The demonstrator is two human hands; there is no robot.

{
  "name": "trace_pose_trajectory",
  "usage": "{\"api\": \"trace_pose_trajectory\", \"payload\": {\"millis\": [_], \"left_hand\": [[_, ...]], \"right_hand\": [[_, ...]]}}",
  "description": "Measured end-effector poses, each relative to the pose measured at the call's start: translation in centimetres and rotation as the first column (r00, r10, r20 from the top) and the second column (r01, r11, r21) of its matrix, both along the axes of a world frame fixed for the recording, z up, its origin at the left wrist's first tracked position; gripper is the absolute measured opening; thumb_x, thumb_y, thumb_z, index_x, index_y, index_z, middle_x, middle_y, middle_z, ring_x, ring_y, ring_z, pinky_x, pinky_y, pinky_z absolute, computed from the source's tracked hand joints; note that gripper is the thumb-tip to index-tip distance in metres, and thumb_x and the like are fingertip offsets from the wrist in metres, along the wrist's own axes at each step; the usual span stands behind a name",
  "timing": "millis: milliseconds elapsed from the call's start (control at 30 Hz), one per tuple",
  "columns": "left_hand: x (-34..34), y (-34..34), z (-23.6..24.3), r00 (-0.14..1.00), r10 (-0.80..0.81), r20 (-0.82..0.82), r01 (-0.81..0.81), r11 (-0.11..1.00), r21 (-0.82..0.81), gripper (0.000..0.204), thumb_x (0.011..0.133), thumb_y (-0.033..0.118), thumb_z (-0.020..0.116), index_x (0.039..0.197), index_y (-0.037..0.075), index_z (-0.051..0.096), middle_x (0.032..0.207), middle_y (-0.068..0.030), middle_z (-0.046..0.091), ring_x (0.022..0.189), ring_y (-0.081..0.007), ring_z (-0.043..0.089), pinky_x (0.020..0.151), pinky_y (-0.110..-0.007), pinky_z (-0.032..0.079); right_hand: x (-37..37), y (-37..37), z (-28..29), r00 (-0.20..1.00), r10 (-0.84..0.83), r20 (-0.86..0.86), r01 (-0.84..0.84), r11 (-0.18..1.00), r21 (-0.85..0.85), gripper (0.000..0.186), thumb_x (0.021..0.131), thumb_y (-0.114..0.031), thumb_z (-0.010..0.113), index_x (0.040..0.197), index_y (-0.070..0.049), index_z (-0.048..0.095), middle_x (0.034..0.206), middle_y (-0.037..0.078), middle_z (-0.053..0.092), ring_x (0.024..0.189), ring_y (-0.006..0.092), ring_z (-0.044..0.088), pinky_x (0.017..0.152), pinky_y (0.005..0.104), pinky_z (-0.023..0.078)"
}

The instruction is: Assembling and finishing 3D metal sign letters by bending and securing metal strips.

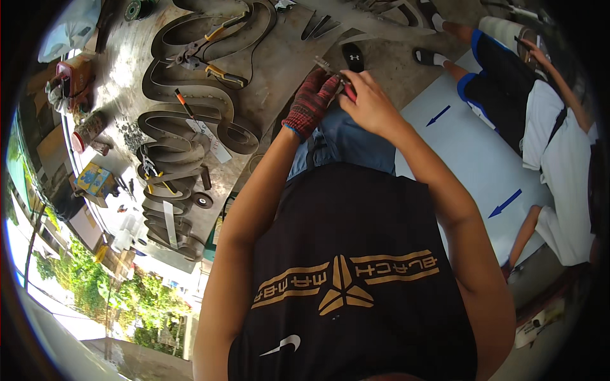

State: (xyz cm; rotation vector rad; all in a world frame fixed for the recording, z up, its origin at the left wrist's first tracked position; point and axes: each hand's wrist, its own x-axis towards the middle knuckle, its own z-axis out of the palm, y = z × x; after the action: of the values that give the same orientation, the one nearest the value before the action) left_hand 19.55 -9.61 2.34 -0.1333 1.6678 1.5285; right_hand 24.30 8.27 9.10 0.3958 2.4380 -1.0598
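My left hand, in a red and black knit glove, is closed just above my lap. My bare right hand grips a hand tool with red handles, which looks like pliers; its jaws are hard to make out. A small grey metal piece juts out beyond the gloved fingers, and what else they hold is hidden. Both hands are close together at the workbench edge. On the workbench to the left lies a long grey metal strip bent into many curves.
Pliers with orange-yellow handles, another yellow-handled pair, an orange-tipped marker and a tape roll lie among the strip's bends. At right, a person is beside a pale sheet with blue arrows.
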Motion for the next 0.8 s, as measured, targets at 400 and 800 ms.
{"api": "trace_pose_trajectory", "payload": {"millis": [400,800], "left_hand": [[-3.7,0.4,-5.2,0.837,0.424,-0.345,-0.546,0.616,-0.568,0.048,0.097,0.035,0.069,0.133,0.004,0.062,0.108,-0.0223,0.075,0.096,-0.0357,0.074,0.085,-0.045,0.057],[-3.7,2.1,-6.2,0.393,-0.085,-0.916,-0.770,0.515,-0.378,0.045,0.082,0.021,0.083,0.122,0.010,0.067,0.112,-0.0148,0.069,0.108,-0.0353,0.063,0.095,-0.046,0.049]], "right_hand": [[-8.2,7.8,-3.9,0.768,0.302,-0.564,-0.313,0.946,0.081,0.029,0.088,-0.008,0.075,0.116,-0.004,0.068,0.111,0.012,0.066,0.106,0.0343,0.062,0.094,0.0421,0.051],[-13.1,9.2,-8.6,0.691,0.519,-0.502,-0.530,0.837,0.136,0.025,0.093,-0.013,0.071,0.116,-0.006,0.071,0.111,0.012,0.072,0.109,0.0331,0.064,0.095,0.0425,0.052]]}}
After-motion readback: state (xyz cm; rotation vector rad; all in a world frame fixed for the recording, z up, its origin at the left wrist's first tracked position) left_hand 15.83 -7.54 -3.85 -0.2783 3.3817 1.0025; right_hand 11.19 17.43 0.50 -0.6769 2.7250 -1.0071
